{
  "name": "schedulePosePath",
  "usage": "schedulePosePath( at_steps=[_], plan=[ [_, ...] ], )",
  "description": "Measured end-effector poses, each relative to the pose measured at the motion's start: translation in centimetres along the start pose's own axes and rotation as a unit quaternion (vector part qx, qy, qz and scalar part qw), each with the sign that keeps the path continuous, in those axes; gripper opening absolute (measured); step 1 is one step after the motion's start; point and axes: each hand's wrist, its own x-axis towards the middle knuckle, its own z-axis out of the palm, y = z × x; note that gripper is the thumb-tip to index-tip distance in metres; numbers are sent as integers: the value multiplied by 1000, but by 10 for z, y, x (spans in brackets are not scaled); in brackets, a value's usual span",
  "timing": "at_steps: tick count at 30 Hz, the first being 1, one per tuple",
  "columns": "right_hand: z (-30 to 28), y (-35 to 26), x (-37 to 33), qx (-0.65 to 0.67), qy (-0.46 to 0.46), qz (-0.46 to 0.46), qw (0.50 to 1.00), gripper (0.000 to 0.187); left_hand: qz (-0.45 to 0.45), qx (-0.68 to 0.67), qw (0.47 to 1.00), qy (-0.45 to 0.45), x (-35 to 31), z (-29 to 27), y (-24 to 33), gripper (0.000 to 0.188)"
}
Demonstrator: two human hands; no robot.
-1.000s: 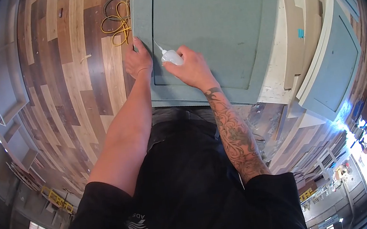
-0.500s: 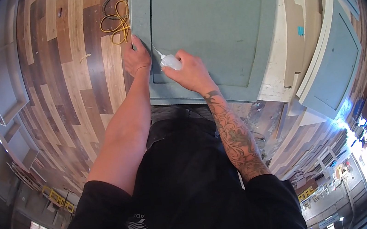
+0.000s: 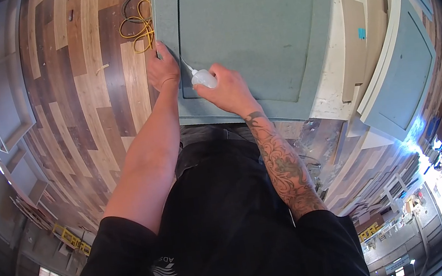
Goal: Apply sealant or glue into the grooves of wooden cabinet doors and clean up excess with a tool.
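A grey-green cabinet door [image 3: 251, 28] with a recessed centre panel lies flat in front of me. My right hand [image 3: 230, 91] is wrapped round a small white squeeze bottle [image 3: 204, 79]. The bottle's thin nozzle points up and left, its tip at the groove along the left side of the recessed panel. At the door's left edge, my left hand [image 3: 162, 67] grips the rim. One digit stretches forward along that edge, and the other fingers are partly hidden.
Coiled yellow and dark cord [image 3: 139, 28] lies on the wood-plank floor [image 3: 86, 88] left of the door. To the right, another grey-green door [image 3: 393, 87] leans near beige boards [image 3: 353, 37]. White open cabinet frames [image 3: 1, 83] stand at far left.
The bottle and my right hand have shifted very slightly left in the picture, as has the whole door. Both grips look the same.
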Motion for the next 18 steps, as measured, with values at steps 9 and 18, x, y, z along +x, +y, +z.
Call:
schedulePosePath(
  at_steps=[9,18],
  plan=[
    [4,3,-4,1,-5,-3,1000,47,20,-8,1000,23,0,1,-1,63],
    [7,5,-8,9,-15,-1,1000,45,14,-2,1000,22,1,1,-1,62]
  ],
)
